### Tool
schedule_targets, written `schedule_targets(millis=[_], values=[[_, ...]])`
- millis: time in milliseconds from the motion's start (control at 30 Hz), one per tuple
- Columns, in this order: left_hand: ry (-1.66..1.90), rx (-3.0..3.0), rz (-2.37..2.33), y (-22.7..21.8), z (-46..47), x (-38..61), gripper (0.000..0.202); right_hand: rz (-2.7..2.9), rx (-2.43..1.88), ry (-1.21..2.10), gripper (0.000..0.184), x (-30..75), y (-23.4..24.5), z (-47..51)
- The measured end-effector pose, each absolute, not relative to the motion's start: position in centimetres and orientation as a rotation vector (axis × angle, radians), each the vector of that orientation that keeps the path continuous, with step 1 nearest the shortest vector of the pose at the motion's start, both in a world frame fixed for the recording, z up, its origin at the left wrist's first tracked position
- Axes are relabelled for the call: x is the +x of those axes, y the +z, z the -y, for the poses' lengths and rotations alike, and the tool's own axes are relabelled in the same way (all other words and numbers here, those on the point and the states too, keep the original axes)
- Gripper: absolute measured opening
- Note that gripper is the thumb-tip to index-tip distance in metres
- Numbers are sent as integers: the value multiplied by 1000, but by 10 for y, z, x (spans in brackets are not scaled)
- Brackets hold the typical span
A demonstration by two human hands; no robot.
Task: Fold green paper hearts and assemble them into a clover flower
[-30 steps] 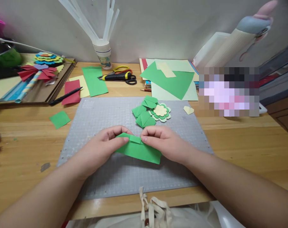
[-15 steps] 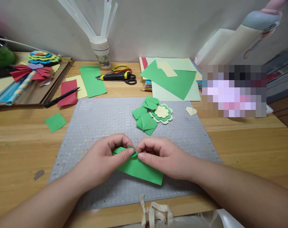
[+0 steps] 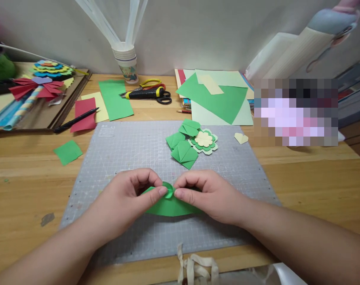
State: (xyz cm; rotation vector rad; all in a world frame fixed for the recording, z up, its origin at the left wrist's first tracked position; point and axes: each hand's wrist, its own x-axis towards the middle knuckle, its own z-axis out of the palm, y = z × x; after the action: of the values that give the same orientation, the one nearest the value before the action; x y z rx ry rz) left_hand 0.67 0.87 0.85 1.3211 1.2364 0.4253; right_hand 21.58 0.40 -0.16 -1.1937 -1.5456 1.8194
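Observation:
A piece of green paper point(image 3: 168, 206) lies bowed on the grey cutting mat point(image 3: 132, 150), near the mat's front edge. My left hand point(image 3: 129, 196) pinches its top edge from the left, thumb against curled fingers. My right hand point(image 3: 208, 194) pinches the same edge from the right, and the two thumbs almost touch over a small curled fold in the middle. Behind my hands lie three folded green pieces point(image 3: 182, 146) and a layered green and cream paper flower point(image 3: 204, 140).
A small cream heart point(image 3: 240, 137) sits at the mat's right edge. Scissors and a cutter point(image 3: 150, 93), green and red paper sheets point(image 3: 218, 97), a black pen point(image 3: 75, 120), a cup of sticks point(image 3: 126, 63) and a tray of paper flowers point(image 3: 43, 79) line the back.
The green paper has gone from a flat folded strip to a bowed shape. Both hands drew nearer to me and pinched tighter around its top middle fold.

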Motion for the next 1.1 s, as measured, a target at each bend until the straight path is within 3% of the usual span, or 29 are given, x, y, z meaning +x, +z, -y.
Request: schedule_targets(millis=[367, 1100], values=[[482, 1318, -1194, 13, -8, 9, 20, 1298, -1251, 1923, 27, 216, 1, -5], [550, 1330, -1167, 16, -3, 13, 15, 1432, -1193, 1778, 21, 217, 3, 1]])
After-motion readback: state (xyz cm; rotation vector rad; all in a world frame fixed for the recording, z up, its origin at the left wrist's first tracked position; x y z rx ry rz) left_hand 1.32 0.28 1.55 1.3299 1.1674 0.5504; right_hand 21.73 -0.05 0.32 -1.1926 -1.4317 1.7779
